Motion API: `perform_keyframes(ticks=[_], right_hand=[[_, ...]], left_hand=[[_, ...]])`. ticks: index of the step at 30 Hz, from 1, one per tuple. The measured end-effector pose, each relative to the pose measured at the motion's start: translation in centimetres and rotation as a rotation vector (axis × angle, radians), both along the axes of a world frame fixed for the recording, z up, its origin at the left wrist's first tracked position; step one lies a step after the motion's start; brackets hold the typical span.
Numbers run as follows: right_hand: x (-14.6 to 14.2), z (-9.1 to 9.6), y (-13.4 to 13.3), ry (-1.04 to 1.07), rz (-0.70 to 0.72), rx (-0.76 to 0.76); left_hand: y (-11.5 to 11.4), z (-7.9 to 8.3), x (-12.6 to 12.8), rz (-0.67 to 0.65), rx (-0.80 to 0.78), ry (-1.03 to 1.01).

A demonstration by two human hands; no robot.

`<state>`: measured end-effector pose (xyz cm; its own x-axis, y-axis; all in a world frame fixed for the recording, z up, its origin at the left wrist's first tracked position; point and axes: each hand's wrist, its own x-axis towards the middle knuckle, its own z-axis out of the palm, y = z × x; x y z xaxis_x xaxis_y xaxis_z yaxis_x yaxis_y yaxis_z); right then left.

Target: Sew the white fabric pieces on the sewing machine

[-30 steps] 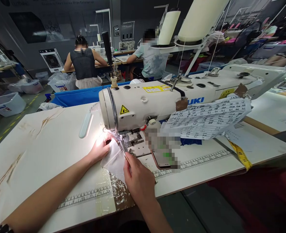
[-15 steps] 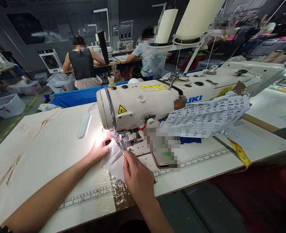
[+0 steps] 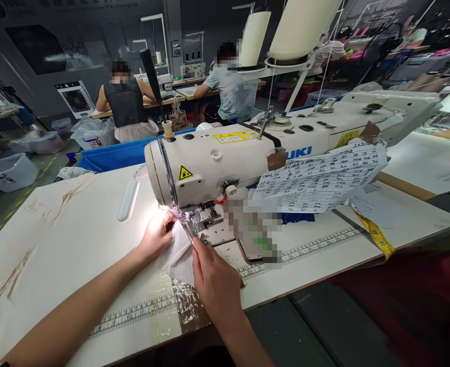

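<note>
White fabric (image 3: pixel 181 253) lies under the needle end of a cream sewing machine (image 3: pixel 200 165), one edge hanging toward the table's front. My left hand (image 3: pixel 156 235) pinches the fabric's left side, close to the lit presser foot. In my right hand (image 3: pixel 216 278) is a slim pair of metal tweezers (image 3: pixel 188 231), their tips pointing up at the needle area. What the tips touch is too small to make out. Bright lamp light falls over my left fingers.
Right of the hands lies a phone (image 3: pixel 253 250), partly blurred. Handwritten paper (image 3: pixel 320 181) hangs from the machine, near a yellow tape measure (image 3: pixel 375 237). A pale plastic strip (image 3: pixel 128 200) rests at left. Thread cones (image 3: pixel 299 28) stand above; two people sit working behind.
The whole view has shifted slightly, so the machine appears a little further left. Both hands keep nearly the same places at the fabric, the tweezers still held.
</note>
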<state>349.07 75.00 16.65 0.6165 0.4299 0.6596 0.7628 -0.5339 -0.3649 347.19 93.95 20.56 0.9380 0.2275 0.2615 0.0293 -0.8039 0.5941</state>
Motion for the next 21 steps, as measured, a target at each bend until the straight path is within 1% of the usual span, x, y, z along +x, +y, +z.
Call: perform_keyframes(ticks=[4, 9, 11, 16, 21], right_hand=[[0.07, -0.01, -0.04, 0.012, 0.002, 0.003], [0.14, 0.01, 0.00, 0.015, -0.004, -0.005], [0.15, 0.00, 0.04, 0.017, -0.007, -0.014], [0.13, -0.04, 0.17, 0.001, -0.029, -0.032], [-0.07, -0.07, 0.16, -0.024, -0.046, -0.061]], left_hand=[[0.26, -0.07, 0.02, 0.026, -0.136, 0.031], [0.19, -0.16, -0.10, 0.052, -0.174, 0.041], [0.10, -0.12, -0.17, 0.049, -0.142, 0.038], [-0.02, -0.02, -0.10, -0.003, 0.089, -0.016], [0.16, -0.32, 0.22, -0.046, 0.184, -0.049]])
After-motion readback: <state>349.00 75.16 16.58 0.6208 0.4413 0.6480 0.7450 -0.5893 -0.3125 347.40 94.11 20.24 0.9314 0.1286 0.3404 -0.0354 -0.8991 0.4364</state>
